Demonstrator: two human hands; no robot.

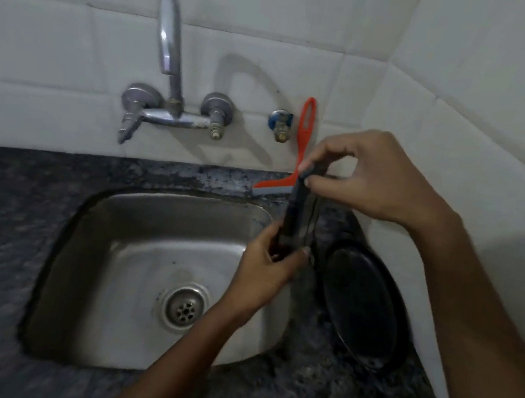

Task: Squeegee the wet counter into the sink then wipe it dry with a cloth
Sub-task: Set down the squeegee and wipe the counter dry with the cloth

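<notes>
A dark cloth point(300, 211), twisted into a tight roll, hangs upright over the right rim of the steel sink point(106, 219). My right hand point(367, 177) grips its top end and my left hand point(268, 272) grips its bottom end. An orange squeegee point(304, 130) with a grey blade leans against the tiled wall behind the cloth, its blade resting on the dark speckled granite counter point(6, 199). Part of the blade is hidden by the cloth and my right hand.
A wall-mounted chrome tap point(170, 57) arches above the sink's back. A small blue-collared valve point(279, 126) sticks out of the wall beside the squeegee. A black round plate point(365, 301) lies on the counter right of the sink. A tiled side wall closes the right.
</notes>
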